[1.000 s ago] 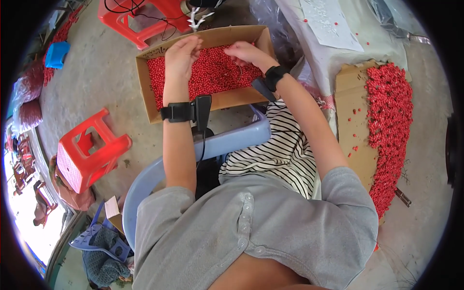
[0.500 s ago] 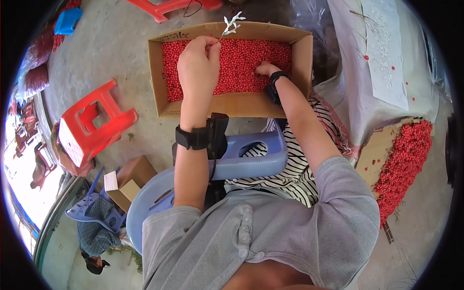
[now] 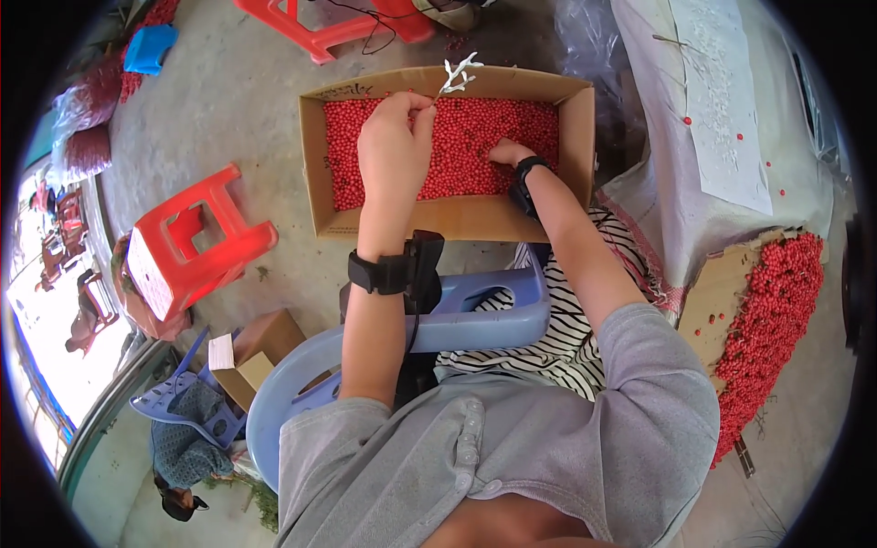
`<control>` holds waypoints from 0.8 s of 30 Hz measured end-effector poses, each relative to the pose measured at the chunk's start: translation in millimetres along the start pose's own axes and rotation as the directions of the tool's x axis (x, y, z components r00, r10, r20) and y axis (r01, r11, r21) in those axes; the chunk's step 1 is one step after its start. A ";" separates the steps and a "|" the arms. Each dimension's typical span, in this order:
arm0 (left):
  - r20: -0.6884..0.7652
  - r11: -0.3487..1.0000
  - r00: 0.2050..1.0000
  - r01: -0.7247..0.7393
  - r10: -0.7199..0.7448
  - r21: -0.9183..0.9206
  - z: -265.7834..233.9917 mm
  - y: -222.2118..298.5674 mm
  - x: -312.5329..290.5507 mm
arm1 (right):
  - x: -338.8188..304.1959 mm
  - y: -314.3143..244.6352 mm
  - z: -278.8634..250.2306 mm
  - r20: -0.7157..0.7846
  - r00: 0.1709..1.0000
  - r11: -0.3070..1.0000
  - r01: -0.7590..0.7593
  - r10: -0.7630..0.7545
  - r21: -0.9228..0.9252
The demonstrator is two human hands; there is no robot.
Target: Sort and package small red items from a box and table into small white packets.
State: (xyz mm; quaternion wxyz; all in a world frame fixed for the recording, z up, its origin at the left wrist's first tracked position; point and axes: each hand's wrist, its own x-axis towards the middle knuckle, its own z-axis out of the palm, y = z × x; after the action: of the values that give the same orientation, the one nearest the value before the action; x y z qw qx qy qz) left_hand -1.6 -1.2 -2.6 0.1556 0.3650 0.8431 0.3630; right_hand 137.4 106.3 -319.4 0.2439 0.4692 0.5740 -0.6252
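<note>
Over the left part of an open cardboard box (image 3: 448, 219), my left hand (image 3: 395, 146) pinches the thin stem of a small branched sprig (image 3: 459, 75) with thick white tips. The sprig stands up near the box's far edge. Loose red berries (image 3: 466, 173) fill the box; they are small, round and shiny. My right hand (image 3: 512, 152) is down at the berries on the right side, its fingers curled and bent together. Its fingertips are partly hidden, so what they grip does not show. Each wrist wears a black strap with a device.
To the right, a pile of red berries (image 3: 776, 301) lies on cardboard beside a covered surface with a white sheet (image 3: 726, 110) bearing white bits. A red stool (image 3: 174, 260) stands left, another red stool (image 3: 320, 27) beyond the box. A blue plastic chair (image 3: 475, 329) is close by. A person (image 3: 189, 438) is at lower left.
The whole view has shifted, so the box and both hands appear slightly lower and farther right. My left hand still holds the sprig; my right hand stays at the berries.
</note>
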 end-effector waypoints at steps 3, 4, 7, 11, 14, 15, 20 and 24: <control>-0.001 0.999 1.000 0.002 -0.002 0.036 -5.6 -4.1 1.9 | 0.7 -0.2 -2.9 0.089 0.996 0.954 -0.039 0.013 0.298; 0.006 0.999 1.000 0.009 -0.009 0.037 -5.0 -4.0 2.3 | 0.6 1.4 -4.2 0.094 0.995 0.953 -0.048 0.021 0.299; 0.014 0.999 0.999 0.045 -0.046 0.026 -3.1 -1.1 3.8 | -2.5 1.9 -12.1 0.095 0.985 0.954 -0.165 0.145 0.250; 0.000 0.998 0.999 0.055 -0.055 0.026 -10.4 -6.4 -0.9 | -29.1 -26.2 2.6 0.254 0.943 0.956 -0.256 0.215 0.141; 0.012 0.998 0.998 0.062 -0.062 0.011 -6.8 -2.7 1.9 | -13.7 -19.8 11.8 0.119 0.970 0.960 -0.229 0.212 0.162; 0.014 0.998 0.998 0.064 -0.064 0.004 -5.5 -1.6 2.9 | -7.6 -15.5 13.1 0.049 0.977 0.963 -0.212 0.207 0.168; 0.031 0.998 0.998 0.059 -0.059 0.004 -3.8 -1.9 3.5 | 17.4 -0.3 22.4 -0.055 0.977 0.938 -0.182 0.206 0.294; 0.024 0.997 0.996 0.083 -0.083 -0.005 -4.8 -1.8 1.1 | 34.4 -2.0 28.8 0.014 0.987 0.987 -0.157 0.157 0.016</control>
State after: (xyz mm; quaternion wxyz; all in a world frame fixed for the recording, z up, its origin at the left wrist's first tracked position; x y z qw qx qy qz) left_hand -5.8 -3.7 -0.6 0.1817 0.3333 0.8546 0.3543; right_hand 111.7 87.5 -351.1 0.2920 0.5110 0.5281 -0.6121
